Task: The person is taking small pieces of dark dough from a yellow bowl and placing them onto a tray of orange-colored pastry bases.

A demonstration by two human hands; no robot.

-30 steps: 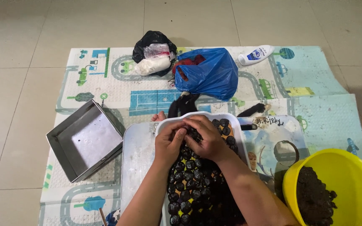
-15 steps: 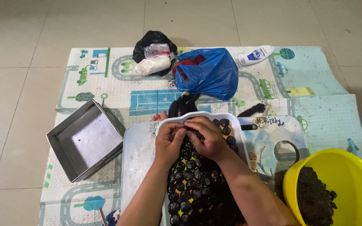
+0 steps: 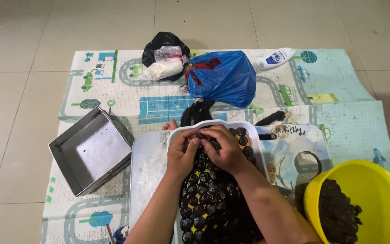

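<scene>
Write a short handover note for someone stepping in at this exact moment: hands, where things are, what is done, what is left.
Left hand and right hand: both over the far end of the white tray, fingers pinched together on a small dark piece; whether it is gripped cannot be told.
Things: the tray holds rows of dark balls. Yellow bowl with dark mix sits to the right; empty metal pan to the left. Blue bag, black bag and white bottle lie at the mat's far side.
Done: most of the tray is filled.
Left: a few spots at the far right corner; mix remains in the bowl.
</scene>
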